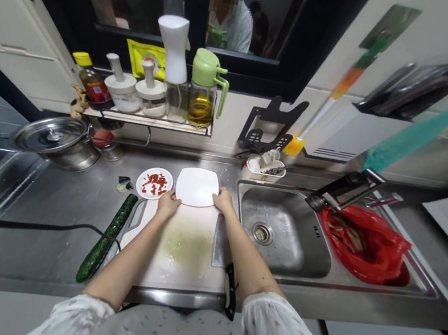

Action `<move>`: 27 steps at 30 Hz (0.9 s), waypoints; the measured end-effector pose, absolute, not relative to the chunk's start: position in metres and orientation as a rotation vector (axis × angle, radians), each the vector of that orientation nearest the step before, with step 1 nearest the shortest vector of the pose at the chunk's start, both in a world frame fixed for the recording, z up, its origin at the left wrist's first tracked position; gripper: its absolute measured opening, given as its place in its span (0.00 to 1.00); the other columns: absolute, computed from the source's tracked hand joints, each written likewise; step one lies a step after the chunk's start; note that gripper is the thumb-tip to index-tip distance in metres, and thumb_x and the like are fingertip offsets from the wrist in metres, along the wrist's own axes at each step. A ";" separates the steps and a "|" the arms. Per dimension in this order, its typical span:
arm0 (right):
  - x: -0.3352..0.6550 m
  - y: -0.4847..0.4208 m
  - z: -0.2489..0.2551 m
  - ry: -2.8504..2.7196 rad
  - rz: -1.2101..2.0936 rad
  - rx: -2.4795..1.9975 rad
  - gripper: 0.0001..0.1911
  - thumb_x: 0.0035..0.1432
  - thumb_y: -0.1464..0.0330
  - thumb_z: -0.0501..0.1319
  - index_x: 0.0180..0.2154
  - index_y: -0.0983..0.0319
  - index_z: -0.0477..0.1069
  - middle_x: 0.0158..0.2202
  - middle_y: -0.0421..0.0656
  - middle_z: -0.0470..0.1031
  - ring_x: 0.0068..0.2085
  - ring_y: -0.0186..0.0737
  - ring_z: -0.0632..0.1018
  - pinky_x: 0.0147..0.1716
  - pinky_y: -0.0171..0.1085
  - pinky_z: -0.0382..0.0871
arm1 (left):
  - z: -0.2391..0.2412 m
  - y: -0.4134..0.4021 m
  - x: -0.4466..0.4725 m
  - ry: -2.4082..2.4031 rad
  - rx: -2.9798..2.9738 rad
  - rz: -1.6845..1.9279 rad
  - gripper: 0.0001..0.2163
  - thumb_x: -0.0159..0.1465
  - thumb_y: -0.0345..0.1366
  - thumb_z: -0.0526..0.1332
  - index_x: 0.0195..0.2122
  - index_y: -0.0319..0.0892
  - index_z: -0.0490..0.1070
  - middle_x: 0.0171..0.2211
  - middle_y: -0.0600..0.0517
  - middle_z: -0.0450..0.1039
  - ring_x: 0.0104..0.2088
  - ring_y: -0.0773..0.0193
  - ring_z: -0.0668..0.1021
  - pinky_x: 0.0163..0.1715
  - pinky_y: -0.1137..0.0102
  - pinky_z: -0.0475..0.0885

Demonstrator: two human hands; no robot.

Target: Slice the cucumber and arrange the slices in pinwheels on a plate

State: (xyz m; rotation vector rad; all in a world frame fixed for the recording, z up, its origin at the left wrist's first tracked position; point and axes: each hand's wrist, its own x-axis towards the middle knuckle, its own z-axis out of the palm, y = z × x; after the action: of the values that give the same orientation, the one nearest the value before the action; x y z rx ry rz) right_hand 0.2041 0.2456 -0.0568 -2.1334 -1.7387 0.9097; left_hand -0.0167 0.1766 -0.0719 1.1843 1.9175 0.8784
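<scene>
Both my hands grip a white, rounded-square plate at its near corners, over the far end of the cutting board. My left hand pinches the left corner, and my right hand the right one. Nothing lies on the plate. Just left of it is a small white dish with chopped red pieces. The white cutting board below shows a wet greenish stain. A long dark-green cucumber lies to the board's left, with a few cut cucumber ends beyond it. A black-handled knife rests along the board's right edge.
At right, a steel sink has a black faucet and a red plastic bag. A lidded pot stands at the back left. Above hangs a rack of bottles and jars. A black cord crosses the counter toward the cucumber.
</scene>
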 end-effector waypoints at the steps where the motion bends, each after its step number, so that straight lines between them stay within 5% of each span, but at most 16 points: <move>1: 0.204 0.246 -0.056 -1.758 0.900 -2.144 0.20 0.56 0.68 0.61 0.51 0.65 0.70 0.46 0.49 0.78 0.47 0.42 0.77 0.45 0.32 0.67 | -0.070 0.176 -0.016 1.940 1.221 0.862 0.12 0.49 0.29 0.62 0.36 0.38 0.75 0.19 0.60 0.62 0.23 0.69 0.68 0.29 0.75 0.63; 7: 0.201 0.244 -0.045 -1.853 0.857 -2.207 0.20 0.58 0.68 0.60 0.52 0.67 0.69 0.46 0.53 0.77 0.48 0.45 0.77 0.45 0.33 0.67 | -0.060 0.174 -0.013 2.011 1.325 0.820 0.04 0.48 0.28 0.61 0.25 0.41 0.71 0.19 0.57 0.63 0.24 0.68 0.67 0.27 0.75 0.60; 18: 0.196 0.244 -0.028 -1.908 0.864 -2.304 0.21 0.59 0.67 0.60 0.53 0.68 0.68 0.50 0.59 0.75 0.51 0.51 0.76 0.44 0.38 0.68 | -0.050 0.172 -0.009 2.034 1.341 0.819 0.04 0.49 0.26 0.61 0.26 0.41 0.71 0.20 0.56 0.63 0.24 0.67 0.67 0.28 0.74 0.60; 27: 0.201 0.218 -0.027 -1.891 0.799 -2.248 0.28 0.60 0.58 0.60 0.57 0.68 0.61 0.48 0.57 0.75 0.50 0.51 0.76 0.46 0.39 0.67 | -0.053 0.157 -0.007 2.016 1.294 0.913 0.18 0.52 0.32 0.64 0.45 0.39 0.74 0.26 0.55 0.68 0.29 0.65 0.71 0.34 0.74 0.64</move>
State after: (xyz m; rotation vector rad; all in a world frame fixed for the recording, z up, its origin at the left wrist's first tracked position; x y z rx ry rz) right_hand 0.2011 0.2181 -0.0266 -2.2483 -1.8911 0.7994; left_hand -0.0066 0.1568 -0.0533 1.2939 2.0161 0.9129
